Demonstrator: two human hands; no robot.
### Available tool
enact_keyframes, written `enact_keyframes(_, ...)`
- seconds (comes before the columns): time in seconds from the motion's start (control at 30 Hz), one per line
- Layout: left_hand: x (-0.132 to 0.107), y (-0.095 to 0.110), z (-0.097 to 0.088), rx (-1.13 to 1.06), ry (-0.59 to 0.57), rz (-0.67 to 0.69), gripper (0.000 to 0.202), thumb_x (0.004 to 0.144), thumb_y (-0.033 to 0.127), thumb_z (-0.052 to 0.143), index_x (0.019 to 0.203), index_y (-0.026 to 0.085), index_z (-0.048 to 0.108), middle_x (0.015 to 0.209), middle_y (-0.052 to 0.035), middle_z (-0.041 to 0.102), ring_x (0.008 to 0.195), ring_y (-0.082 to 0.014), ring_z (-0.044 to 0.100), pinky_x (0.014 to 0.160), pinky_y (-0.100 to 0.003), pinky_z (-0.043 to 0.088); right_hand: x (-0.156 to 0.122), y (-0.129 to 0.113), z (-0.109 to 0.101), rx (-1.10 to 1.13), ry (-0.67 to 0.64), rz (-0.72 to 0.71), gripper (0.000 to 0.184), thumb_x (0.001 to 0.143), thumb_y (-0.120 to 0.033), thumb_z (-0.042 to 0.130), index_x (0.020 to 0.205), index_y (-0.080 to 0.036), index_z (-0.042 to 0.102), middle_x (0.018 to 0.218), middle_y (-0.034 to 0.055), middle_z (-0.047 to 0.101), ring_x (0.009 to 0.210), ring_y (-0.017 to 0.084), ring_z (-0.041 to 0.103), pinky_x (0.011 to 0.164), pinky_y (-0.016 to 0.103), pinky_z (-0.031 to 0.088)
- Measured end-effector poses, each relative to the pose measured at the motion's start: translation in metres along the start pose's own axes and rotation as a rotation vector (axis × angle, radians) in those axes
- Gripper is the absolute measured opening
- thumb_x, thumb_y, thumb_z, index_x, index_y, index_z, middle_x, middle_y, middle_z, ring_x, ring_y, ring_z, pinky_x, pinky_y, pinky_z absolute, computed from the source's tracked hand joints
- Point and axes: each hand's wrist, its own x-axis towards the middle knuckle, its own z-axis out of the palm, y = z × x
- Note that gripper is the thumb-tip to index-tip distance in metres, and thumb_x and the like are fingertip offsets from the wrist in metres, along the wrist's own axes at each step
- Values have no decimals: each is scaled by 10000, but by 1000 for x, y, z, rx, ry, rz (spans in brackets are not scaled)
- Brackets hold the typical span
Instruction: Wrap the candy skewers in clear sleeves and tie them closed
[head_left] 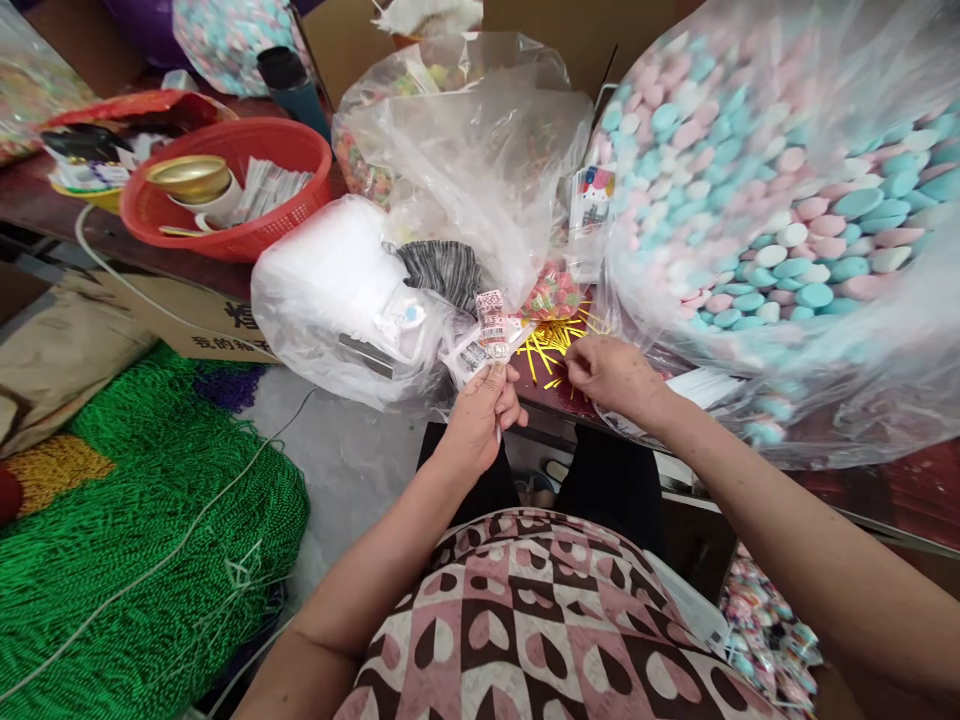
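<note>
a small labelled packet [491, 335] is being pinched between thumb and fingers of the left hand [480, 415] at the table edge. yellow twist ties [551, 345] are being picked at by the right hand's [611, 375] curled fingertips; one tie is best being singled out, the packet neck being kept gathered.

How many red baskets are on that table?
1. The red basket sits at the table's far left, beside the clear plastic bags, holding a gold bowl. Others may be hidden behind the bags.
</note>
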Motion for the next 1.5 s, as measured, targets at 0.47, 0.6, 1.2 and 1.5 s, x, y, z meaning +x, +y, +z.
enact_keyframes(0.47,0,-7,-6,15,19,7,306,798,439,689,801,166,551,455,120,312,356,-32,289,466,-205,424,24,-42,4,34,0,239,243,857,-149,449,925,-104,678,955,196,703,858,284,656,667,336,420)
enact_keyframes(0.6,-2,-4,-7,12,39,9,299,810,436,677,795,166,549,456,118,318,356,-33,294,463,-204,418,23,-22,-6,155,-11,242,169,805,-181,510,803,-163,678,742,75,721,670,196,650,605,280,431)
enact_keyframes(1.2,2,-8,-11,14,66,7,318,786,446,700,796,165,553,451,122,306,357,-33,283,462,-204,416,31,-30,15,-65,96,-90,317,948,-170,374,1064,-129,666,1101,161,661,1025,265,579,817,340,420)
enact_keyframes(1.5,4,-9,-15,-5,58,6,333,775,452,708,793,163,545,446,124,311,352,-31,278,458,-205,417,30,-8,11,-5,100,9,233,876,-127,415,903,-135,646,892,114,676,833,212,602,748,293,419)
